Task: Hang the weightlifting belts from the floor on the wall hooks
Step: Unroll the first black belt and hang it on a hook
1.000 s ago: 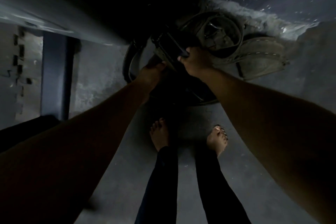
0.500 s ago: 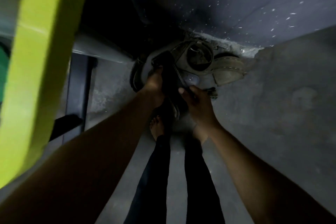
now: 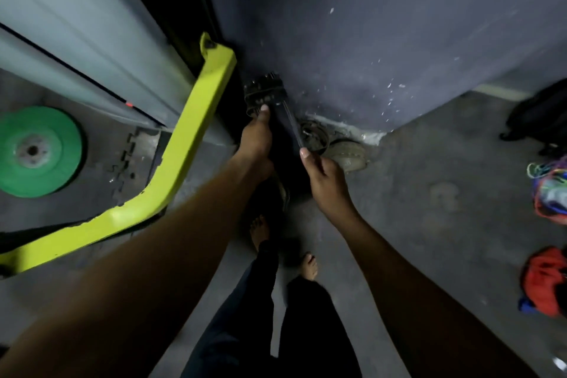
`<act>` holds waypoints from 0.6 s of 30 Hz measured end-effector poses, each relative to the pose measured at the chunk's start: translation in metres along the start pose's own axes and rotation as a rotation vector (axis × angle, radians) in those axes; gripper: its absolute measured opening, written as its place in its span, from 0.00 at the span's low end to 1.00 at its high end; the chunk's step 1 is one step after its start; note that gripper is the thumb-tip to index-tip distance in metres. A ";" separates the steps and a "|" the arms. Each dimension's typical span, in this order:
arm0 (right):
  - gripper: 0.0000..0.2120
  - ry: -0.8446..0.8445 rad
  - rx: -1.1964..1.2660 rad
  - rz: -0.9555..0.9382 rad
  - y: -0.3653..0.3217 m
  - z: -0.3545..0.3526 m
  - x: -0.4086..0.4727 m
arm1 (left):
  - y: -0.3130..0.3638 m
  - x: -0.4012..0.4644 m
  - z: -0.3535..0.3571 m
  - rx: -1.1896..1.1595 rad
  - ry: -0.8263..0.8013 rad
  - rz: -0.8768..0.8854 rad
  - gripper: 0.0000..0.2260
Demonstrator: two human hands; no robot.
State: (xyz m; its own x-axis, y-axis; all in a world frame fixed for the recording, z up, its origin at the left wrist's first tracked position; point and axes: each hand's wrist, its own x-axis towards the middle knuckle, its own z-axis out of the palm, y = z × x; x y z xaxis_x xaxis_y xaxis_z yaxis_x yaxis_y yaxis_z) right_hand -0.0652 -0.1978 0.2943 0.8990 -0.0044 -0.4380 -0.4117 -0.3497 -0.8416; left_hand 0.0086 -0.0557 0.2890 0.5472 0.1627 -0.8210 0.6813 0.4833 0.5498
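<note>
A dark blue-grey wall (image 3: 383, 24) fills the upper middle of the view and meets the grey concrete floor (image 3: 429, 209) at a chipped corner. To the left a bent yellow-green frame bar (image 3: 190, 144) slopes down across the floor, with a green weight plate (image 3: 36, 152) lying flat beyond it.

Both bare arms reach forward and down toward the wall's base, nearly straight at the elbow. The left hand (image 3: 256, 138) has its grip clamped on the upper end of a black belt (image 3: 265, 90), thumb pointing up against it; the belt is lifted off the floor and held close against the wall, its lower part hanging dark between the hands. The right hand (image 3: 325, 175), knuckles outward, pinches a thin part of the same belt between thumb and curled fingers.

On the floor at the wall's foot lie a coiled belt (image 3: 316, 136) and, touching it, a tan belt (image 3: 349, 153). Two bare feet stand below the hands.
</note>
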 end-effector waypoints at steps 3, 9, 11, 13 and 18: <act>0.25 0.036 0.041 -0.004 -0.034 -0.021 -0.034 | 0.001 -0.044 0.006 0.018 -0.123 0.113 0.22; 0.32 0.148 0.353 0.036 -0.130 -0.075 -0.068 | 0.009 -0.179 0.026 0.182 -0.382 0.453 0.11; 0.30 0.107 0.435 -0.011 -0.156 -0.097 -0.081 | 0.010 -0.218 0.030 0.231 -0.462 0.504 0.11; 0.25 0.080 0.551 -0.087 -0.181 -0.119 -0.096 | 0.011 -0.255 0.035 0.280 -0.520 0.549 0.11; 0.15 0.150 0.609 -0.336 -0.231 -0.158 -0.139 | 0.010 -0.321 0.043 0.387 -0.602 0.686 0.14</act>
State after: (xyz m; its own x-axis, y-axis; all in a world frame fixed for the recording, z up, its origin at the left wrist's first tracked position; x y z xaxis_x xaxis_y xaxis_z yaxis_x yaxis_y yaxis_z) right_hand -0.0714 -0.2646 0.5996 0.9848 -0.1324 -0.1122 -0.0795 0.2307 -0.9698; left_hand -0.1394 -0.1397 0.5650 0.9653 -0.2138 -0.1502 0.1778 0.1163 0.9772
